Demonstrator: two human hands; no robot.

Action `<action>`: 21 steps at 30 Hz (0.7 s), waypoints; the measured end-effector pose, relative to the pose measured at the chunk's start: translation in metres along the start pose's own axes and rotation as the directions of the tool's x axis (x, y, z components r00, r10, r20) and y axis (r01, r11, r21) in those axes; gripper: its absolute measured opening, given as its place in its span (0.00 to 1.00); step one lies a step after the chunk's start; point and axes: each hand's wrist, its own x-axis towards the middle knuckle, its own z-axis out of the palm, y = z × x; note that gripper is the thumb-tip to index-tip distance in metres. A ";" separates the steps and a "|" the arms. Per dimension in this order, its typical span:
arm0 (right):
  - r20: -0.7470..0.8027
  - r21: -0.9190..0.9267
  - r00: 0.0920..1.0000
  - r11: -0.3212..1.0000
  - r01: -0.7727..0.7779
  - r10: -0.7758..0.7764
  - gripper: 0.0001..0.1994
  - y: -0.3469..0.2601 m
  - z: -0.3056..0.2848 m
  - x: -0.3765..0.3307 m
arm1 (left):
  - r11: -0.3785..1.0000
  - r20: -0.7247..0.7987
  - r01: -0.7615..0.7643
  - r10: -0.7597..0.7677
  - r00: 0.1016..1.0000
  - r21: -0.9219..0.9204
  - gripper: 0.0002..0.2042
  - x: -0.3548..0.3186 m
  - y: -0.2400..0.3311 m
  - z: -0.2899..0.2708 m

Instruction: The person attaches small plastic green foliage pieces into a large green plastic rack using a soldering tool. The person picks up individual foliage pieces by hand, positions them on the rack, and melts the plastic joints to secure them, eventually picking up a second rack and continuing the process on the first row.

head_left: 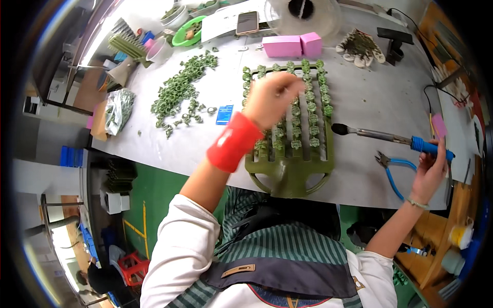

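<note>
My left hand (276,97), its wrist in a red band, is over an olive-green slotted rack (290,177). Its fingers are curled together, slightly blurred, and hide whatever may be between them. Rows of small green rosette-shaped plant pieces (312,118) line the rack's bars; my hand covers part of them. Off to the right, my right hand (430,172) is closed round the blue handle of a soldering iron (382,135). The iron's metal shaft points left, its dark bulbous tip beside the rack. Blue-handled cutting pliers (393,167) lie below the shaft.
Loose green rosettes (179,95) are heaped at the left, near a blue card (224,115). Pink blocks (282,46), a phone (247,23), a green bowl (188,33) and soiled gloves (360,49) lie along the back. A plastic bag (119,110) sits at the left edge.
</note>
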 end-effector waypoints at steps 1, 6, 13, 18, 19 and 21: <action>-0.008 -0.011 1.000 1.000 -0.004 0.004 0.12 0.000 0.002 -0.002 | 0.981 -0.089 0.194 -0.195 0.977 -0.017 0.11 -0.004 -0.017 -0.025; 0.021 -0.008 0.999 1.000 -0.028 0.028 0.12 0.003 0.011 -0.006 | 0.404 -0.361 0.696 -0.639 0.679 0.594 0.12 -0.065 -0.124 -0.141; 0.003 -0.001 1.000 1.000 -0.031 0.031 0.13 0.000 0.006 -0.001 | 0.651 -0.329 0.733 -0.660 0.675 0.199 0.12 -0.086 -0.151 -0.128; 0.045 -0.064 0.999 0.998 0.024 -0.022 0.12 -0.002 -0.001 0.000 | 0.852 -0.379 0.523 -0.475 0.794 0.029 0.09 -0.074 -0.117 -0.118; 0.053 -0.048 0.999 0.999 0.004 -0.001 0.12 -0.001 0.002 -0.002 | 0.864 -0.347 0.503 -0.468 0.813 0.012 0.10 -0.069 -0.097 -0.114; 0.044 -0.039 0.999 0.999 -0.018 0.019 0.13 -0.005 0.010 -0.007 | 0.892 -0.273 0.437 -0.395 0.877 0.113 0.10 -0.059 -0.068 -0.103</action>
